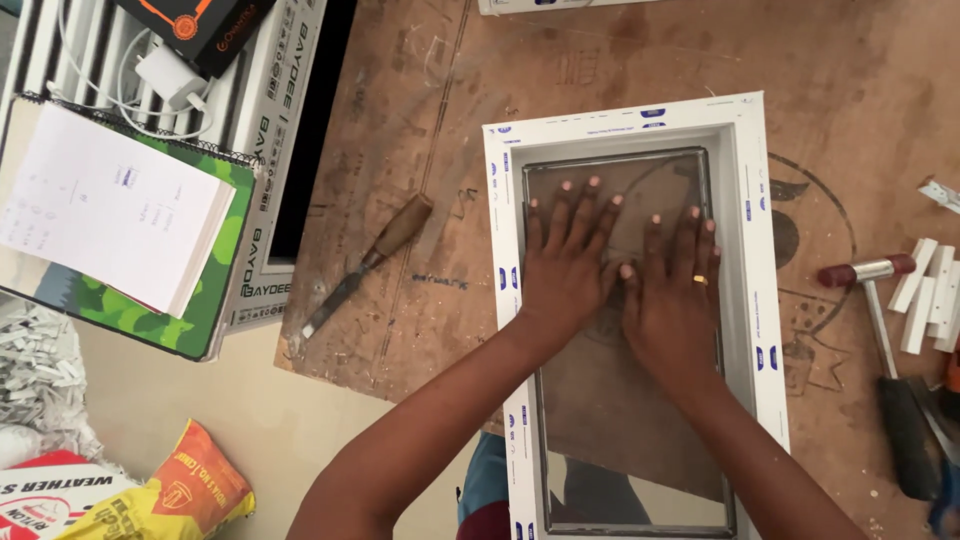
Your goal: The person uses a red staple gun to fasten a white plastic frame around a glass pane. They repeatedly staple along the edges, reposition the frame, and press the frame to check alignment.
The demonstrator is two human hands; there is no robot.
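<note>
A white window frame point(751, 250) lies flat on a brown worktable point(420, 300), with a clear glass pane point(620, 420) set inside it. My left hand point(565, 262) rests flat on the upper part of the pane, fingers spread. Beside it, my right hand point(672, 290) also lies flat on the glass, a gold ring on one finger. The two thumbs nearly touch. Neither hand holds anything.
A wood-handled chisel point(365, 262) lies left of the frame. A rubber mallet point(885, 340) and several white strips point(930, 290) lie at the right. At the upper left are a spiral notebook with loose paper point(110, 205), a charger point(170, 75) and stacked white profiles point(265, 130). Bags point(150, 495) sit lower left.
</note>
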